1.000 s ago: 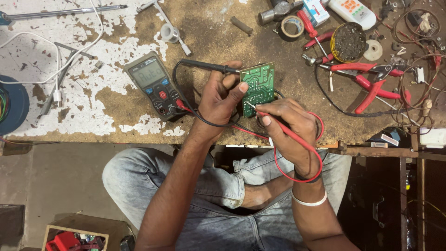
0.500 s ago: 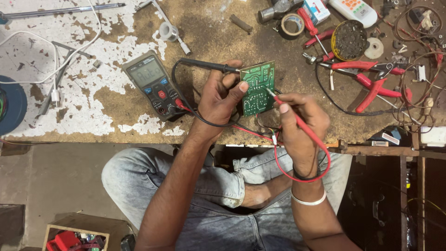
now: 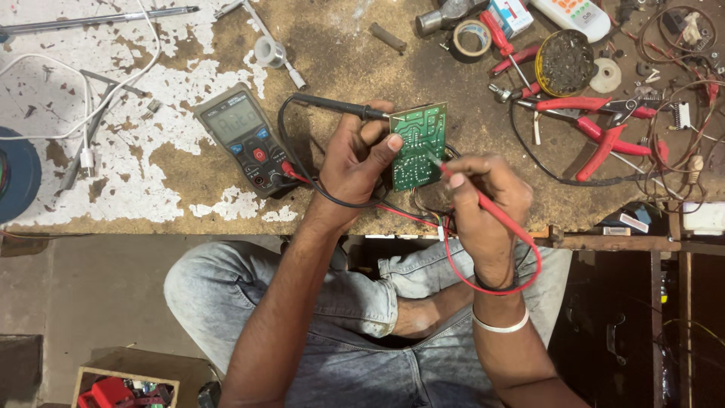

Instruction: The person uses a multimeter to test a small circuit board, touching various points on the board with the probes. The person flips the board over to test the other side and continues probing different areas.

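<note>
Left hand [image 3: 361, 162] fingers curled tight; right hand [image 3: 483, 198] pinching, wrist bent.

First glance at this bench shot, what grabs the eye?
The green circuit board at the centre, held by the left hand along with a black probe, while the right hand touches a red probe to it. Left of them a grey multimeter lies on the worn bench; red-handled pliers lie to the right.

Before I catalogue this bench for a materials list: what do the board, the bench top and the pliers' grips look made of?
Board: green laminate, likely fibreglass, glossy with pale traces. Bench top: brown wood or fibreboard, white paint flaking. Pliers grips: smooth red plastic or rubber, probably.
</note>
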